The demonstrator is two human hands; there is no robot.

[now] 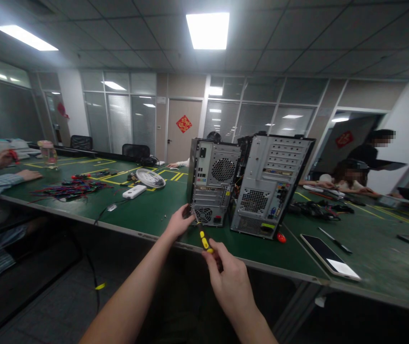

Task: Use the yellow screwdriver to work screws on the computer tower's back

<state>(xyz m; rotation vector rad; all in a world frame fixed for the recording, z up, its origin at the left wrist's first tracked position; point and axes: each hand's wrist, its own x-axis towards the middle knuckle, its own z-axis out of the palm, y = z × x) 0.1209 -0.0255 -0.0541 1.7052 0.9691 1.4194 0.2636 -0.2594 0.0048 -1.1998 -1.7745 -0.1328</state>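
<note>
Yellow and black, the screwdriver point(204, 240) has its handle end pinched between the thumb and fingers of the right hand point(231, 272). Its shaft points forward from that grip to the lower left corner of the first computer tower point(210, 187); whether the tip seats in a screw cannot be told. Ahead and left of the grip, the left hand point(181, 222) touches the tower's lower left edge, apparently to steady the case or guide the shaft; whether its fingers pinch anything is unclear. The handle-end hold presumably suits turning. Directly beyond the grip, the tower stands upright, rear panel toward the person: grey metal, perforated vent above, round fan grille below, small red part beside the grille. Just right of it stands a second tower point(256, 191), also rear-outward. Both rest on the green table point(154, 215) near its front edge, probably for easy reach. Farther right of the grip lies a phone point(328, 255); well left, tangled wires point(71, 189).
</note>
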